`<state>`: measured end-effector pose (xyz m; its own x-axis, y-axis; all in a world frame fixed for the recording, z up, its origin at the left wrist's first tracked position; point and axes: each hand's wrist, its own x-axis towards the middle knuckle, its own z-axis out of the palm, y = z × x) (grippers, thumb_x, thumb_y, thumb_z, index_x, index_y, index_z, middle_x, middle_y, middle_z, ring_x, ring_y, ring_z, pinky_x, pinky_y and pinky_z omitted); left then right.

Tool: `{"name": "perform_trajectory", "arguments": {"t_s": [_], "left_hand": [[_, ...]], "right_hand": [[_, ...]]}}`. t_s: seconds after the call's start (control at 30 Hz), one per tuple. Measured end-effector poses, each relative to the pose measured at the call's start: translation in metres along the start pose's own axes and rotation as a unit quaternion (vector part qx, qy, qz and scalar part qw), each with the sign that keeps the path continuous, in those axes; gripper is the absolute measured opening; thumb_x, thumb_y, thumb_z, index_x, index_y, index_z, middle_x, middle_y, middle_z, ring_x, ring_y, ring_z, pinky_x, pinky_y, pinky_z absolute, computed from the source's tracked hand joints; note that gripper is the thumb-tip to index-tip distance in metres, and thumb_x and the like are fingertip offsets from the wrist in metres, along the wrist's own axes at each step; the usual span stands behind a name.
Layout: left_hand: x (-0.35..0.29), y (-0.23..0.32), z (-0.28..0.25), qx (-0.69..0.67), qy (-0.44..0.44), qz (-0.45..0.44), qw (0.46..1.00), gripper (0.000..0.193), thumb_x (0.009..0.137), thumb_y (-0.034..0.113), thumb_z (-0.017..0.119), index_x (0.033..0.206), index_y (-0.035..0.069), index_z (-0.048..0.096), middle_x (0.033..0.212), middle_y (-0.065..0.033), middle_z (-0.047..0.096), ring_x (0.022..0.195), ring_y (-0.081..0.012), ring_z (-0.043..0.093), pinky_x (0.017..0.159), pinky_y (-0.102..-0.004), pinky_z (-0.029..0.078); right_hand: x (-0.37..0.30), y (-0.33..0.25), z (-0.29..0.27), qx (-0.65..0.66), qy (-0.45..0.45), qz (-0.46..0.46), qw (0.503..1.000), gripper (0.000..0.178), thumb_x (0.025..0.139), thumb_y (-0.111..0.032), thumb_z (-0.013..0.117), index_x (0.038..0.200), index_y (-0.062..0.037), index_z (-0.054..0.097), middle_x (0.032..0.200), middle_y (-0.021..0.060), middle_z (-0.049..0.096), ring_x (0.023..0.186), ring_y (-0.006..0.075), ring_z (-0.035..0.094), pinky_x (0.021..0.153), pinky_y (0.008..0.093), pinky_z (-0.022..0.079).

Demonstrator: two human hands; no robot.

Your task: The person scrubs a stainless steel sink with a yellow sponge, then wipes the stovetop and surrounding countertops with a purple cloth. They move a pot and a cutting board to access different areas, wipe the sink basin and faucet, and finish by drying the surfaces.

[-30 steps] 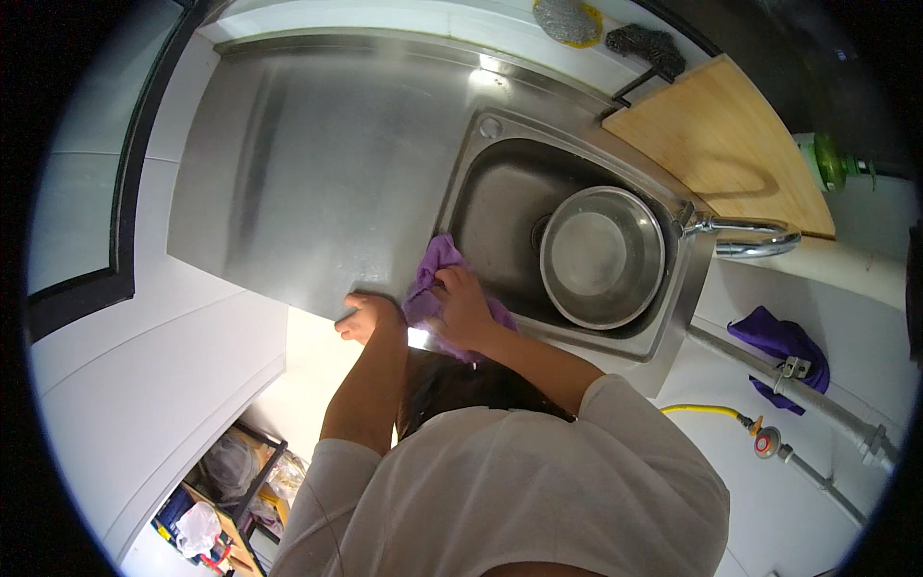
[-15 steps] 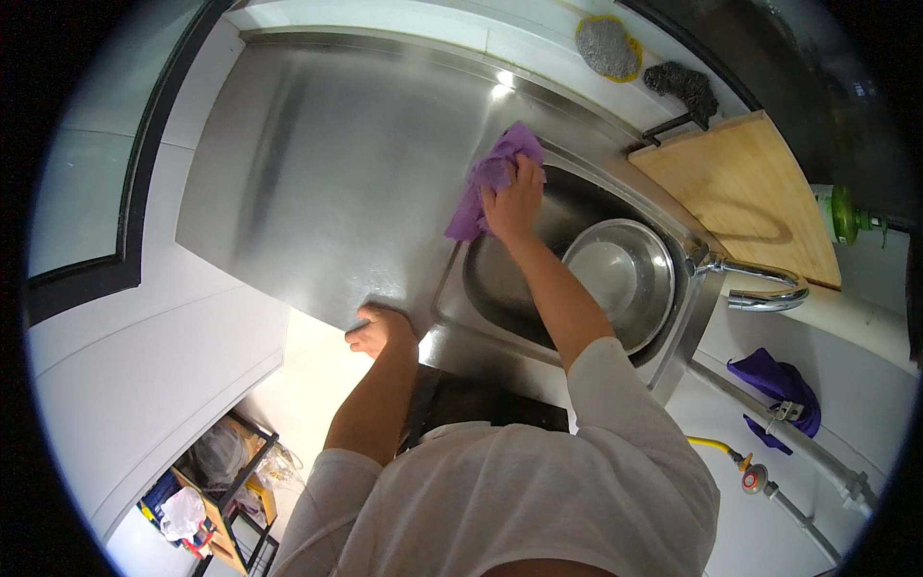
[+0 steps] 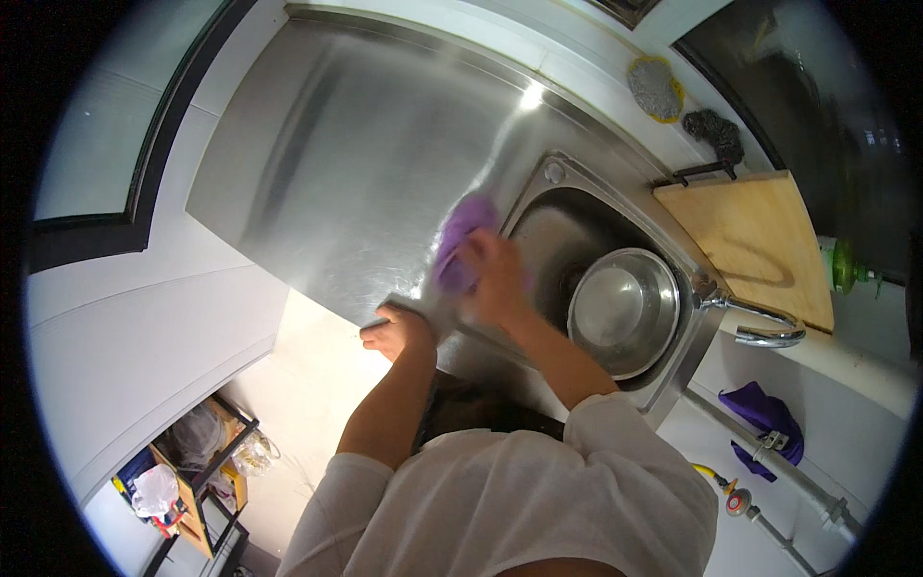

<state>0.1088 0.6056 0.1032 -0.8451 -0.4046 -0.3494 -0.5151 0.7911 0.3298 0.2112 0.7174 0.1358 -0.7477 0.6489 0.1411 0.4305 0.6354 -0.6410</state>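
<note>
My right hand [image 3: 492, 274] is closed on a purple cloth [image 3: 465, 240], pressed to the stainless steel counter [image 3: 356, 163] just left of the sink. Both the hand and the cloth are smeared by motion. At the counter's front edge, my left hand [image 3: 402, 332] rests with its fingers curled round the metal rim. A metal basin [image 3: 623, 313] sits inside the sink [image 3: 553, 216], toward its right side.
A chrome faucet [image 3: 769, 327] arches at the sink's right. Behind it leans a wooden cutting board [image 3: 750, 240]. Two scrubbers hang on the wall, one a dark scouring pad [image 3: 713, 135]. A dark purple cloth [image 3: 769, 423] hangs on a pipe. A shelf [image 3: 197, 471] stands at lower left.
My right hand has drawn the purple cloth toward me, from the sink's back left corner along its left side. My left hand stays on the counter edge. The whole view has shifted slightly.
</note>
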Motion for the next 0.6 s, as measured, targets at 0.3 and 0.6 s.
{"name": "perform_trajectory", "arguments": {"t_s": [0.3,0.6], "left_hand": [[-0.010,0.006,-0.008,0.000,0.012,0.005,1.000,0.052,0.081,0.043,0.036,0.098,-0.005,0.039,0.104,-0.0254,0.044,0.088,-0.0433,0.052,0.074,-0.0512,0.043],[-0.006,0.005,-0.005,-0.001,0.024,0.017,1.000,0.055,0.083,0.044,0.038,0.104,-0.007,0.039,0.109,-0.0255,0.043,0.095,-0.0422,0.051,0.079,-0.0501,0.044]], "right_hand": [[0.079,-0.010,0.042,-0.032,-0.051,-0.204,0.977,0.052,0.062,-0.022,0.066,0.113,-0.0170,0.058,0.132,0.0073,0.040,0.122,0.0252,0.035,0.100,0.0543,0.023],[0.200,0.072,0.022,-0.193,0.099,-0.025,0.976,0.049,0.070,-0.028,0.063,0.118,-0.0195,0.054,0.126,0.0037,0.044,0.117,0.0219,0.039,0.097,0.0454,0.027]]}}
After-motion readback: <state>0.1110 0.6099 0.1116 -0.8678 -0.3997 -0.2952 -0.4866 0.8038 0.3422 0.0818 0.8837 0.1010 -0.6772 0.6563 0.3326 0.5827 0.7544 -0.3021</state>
